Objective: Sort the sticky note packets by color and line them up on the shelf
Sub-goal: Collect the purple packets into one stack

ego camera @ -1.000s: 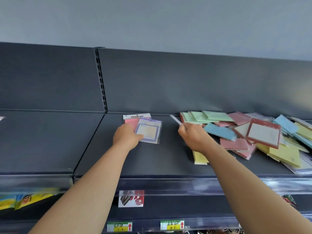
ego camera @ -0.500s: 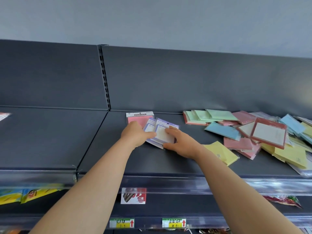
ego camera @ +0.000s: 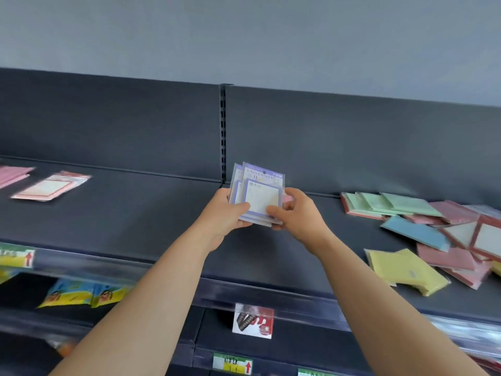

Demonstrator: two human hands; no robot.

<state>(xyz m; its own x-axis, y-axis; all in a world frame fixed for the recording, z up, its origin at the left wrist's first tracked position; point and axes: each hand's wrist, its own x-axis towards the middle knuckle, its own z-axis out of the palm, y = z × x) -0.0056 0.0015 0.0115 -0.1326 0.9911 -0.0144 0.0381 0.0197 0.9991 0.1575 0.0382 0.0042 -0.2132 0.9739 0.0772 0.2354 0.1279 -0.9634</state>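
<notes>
Grey wall [ego camera: 244,36] up top, and under it the dark shelf [ego camera: 135,213] runs the full width, its back panel split by a slotted upright [ego camera: 222,131].

Over on your right, the heap of sticky note packets [ego camera: 433,229] sprawls across the shelf. You've got green packets [ego camera: 393,204] at the back and a blue packet [ego camera: 414,232] just in front of them. Pink packets [ego camera: 447,260] and red-bordered packets [ego camera: 488,240] sit toward the frame edge, and yellow packets [ego camera: 406,270] lie nearest the front lip, all of it overlapping. Far to your left, well apart from that heap, a lone red-bordered packet [ego camera: 51,185] lies flat, with pale pink packets [ego camera: 13,175] near it, both blurred.

Dead centre now: your left hand [ego camera: 225,213] and right hand [ego camera: 298,213] both grip the purple packets [ego camera: 260,196]. It's a small stack held upright above the shelf, in line with the slotted upright. Your left thumb presses the front lower-left corner with the fingers wrapped behind. Your right thumb pinches the lower-right corner, fingers curled behind.

Down below, yellow-and-blue packages [ego camera: 81,294] hang at left, a red card [ego camera: 253,320] sits under the front rail, and a price tag [ego camera: 232,362] shows beneath it.
</notes>
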